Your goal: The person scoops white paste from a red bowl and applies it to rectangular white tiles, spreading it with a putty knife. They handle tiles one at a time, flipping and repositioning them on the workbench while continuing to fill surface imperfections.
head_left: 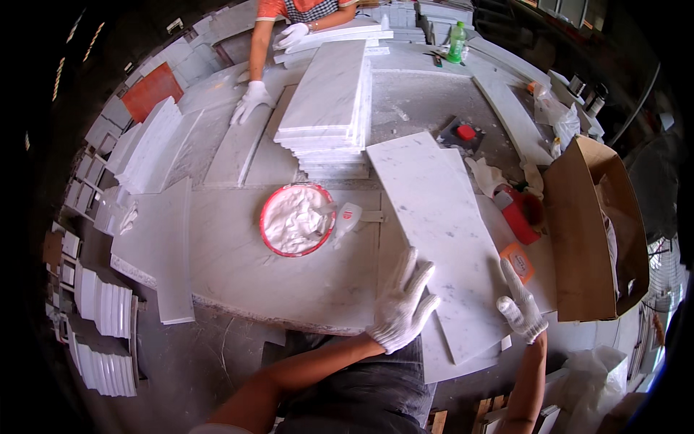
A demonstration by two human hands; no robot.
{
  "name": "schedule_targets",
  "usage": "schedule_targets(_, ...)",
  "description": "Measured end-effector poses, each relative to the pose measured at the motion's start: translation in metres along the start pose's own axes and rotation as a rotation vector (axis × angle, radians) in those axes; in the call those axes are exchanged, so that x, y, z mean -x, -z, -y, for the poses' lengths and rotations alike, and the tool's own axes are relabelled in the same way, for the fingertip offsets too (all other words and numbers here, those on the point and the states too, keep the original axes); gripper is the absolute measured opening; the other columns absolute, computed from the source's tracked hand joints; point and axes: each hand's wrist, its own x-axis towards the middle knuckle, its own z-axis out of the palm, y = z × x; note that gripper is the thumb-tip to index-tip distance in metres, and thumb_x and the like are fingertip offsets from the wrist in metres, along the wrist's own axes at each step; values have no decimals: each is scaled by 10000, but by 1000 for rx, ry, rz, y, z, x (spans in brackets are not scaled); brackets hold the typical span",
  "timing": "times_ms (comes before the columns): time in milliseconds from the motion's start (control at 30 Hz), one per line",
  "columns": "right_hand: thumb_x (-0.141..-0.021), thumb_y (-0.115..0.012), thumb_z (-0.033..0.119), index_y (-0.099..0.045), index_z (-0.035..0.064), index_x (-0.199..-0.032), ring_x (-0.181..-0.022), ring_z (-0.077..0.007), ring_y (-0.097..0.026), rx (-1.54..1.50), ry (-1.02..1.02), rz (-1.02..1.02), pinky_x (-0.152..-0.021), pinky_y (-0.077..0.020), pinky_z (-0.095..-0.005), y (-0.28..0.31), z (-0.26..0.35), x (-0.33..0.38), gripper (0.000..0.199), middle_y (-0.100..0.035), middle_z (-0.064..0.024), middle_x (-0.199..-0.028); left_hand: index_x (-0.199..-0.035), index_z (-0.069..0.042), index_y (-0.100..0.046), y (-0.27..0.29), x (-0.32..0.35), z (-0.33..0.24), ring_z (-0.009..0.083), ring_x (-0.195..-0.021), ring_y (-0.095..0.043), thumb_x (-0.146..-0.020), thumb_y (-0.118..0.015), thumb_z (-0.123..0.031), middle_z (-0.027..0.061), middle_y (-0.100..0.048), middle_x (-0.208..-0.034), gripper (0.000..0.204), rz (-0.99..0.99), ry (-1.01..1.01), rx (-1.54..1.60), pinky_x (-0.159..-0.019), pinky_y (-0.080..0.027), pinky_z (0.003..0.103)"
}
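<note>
A long white marble tile [448, 231] with grey specks lies slanted on the bench, overlapping another tile [463, 171] beneath it. My left hand [403, 304], in a white knit glove, is beside the top tile's left edge, fingers spread and stretched forward. At the tile's right edge is my gloved right hand [522, 307], its fingers apart and pointing away from me. Neither hand grips anything; whether they touch the tile is hard to tell. Left of the tile stands a red-rimmed bowl [295, 217] of white paste, with a scraper [349, 216] next to it.
A tall stack of marble tiles [325, 94] stands behind the bowl. Across the bench a co-worker's gloved hand [252, 102] rests on a tile. An open cardboard box [578, 239], a red container [515, 217] and an orange packet [517, 262] are to the right. A green bottle [457, 43] stands farther back.
</note>
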Motion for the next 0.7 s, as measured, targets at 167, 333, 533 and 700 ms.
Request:
schedule_targets(167, -861, -626, 637, -235, -68, -1515, -1482, -351, -223, 53, -33, 58, -1190, -179, -427, -20, 15, 17, 1037, -295, -260, -1561, -1435, -51, -406, -2, -5, -5, 531, -1357, -347, -914, -663, -288, 366, -198, -1531, 628, 28, 97, 104, -1057, -411, 508)
schedule_targets(333, -841, -655, 625, -236, -73, -1510, -1465, -421, -229, 240, -72, 37, -1181, -210, -468, -37, 34, 15, 1054, -300, -304, -1533, -1396, -71, -469, 0, -1, -7, 501, -1323, -413, -908, -668, -300, 344, -239, -1526, 575, 24, 131, 97, -1011, -457, 493)
schedule_targets(533, -882, -663, 518, -332, -23, -1486, -1403, -414, -340, 455, 120, -190, -1147, -285, -491, -39, 48, -14, 876, -351, -281, -1494, -1303, -75, -571, 24, 6, 21, 330, -1171, -563, -851, -722, -303, 160, -511, -1373, 528, -144, 2, -45, -944, -493, 412)
schedule_targets(700, -824, -752, 253, -600, 20, -1218, -1135, -378, -593, 336, 294, -159, -955, -480, -456, -81, 97, -79, 482, -601, -177, -1250, -1230, -99, -623, 49, 45, 63, 301, -1035, -606, -883, -669, -264, 112, -591, -1208, 387, -37, 102, -191, -851, -510, 422)
